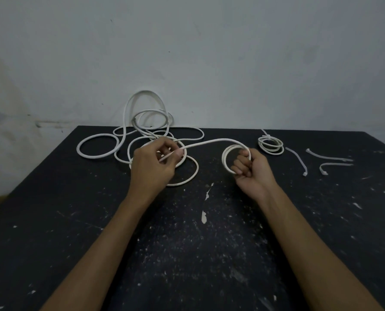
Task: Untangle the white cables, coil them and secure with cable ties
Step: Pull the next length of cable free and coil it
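Observation:
A tangle of white cable lies at the back left of the black table, with loops rising against the wall. My left hand pinches one strand of the white cable above the tangle. That strand runs right to a small coil of a few turns, which my right hand grips with curled fingers. A finished small coil, bound with a tie, rests on the table to the right of my right hand.
Three loose white cable ties lie at the right side of the table. The table top is speckled with white paint marks. A pale wall stands directly behind the table's far edge.

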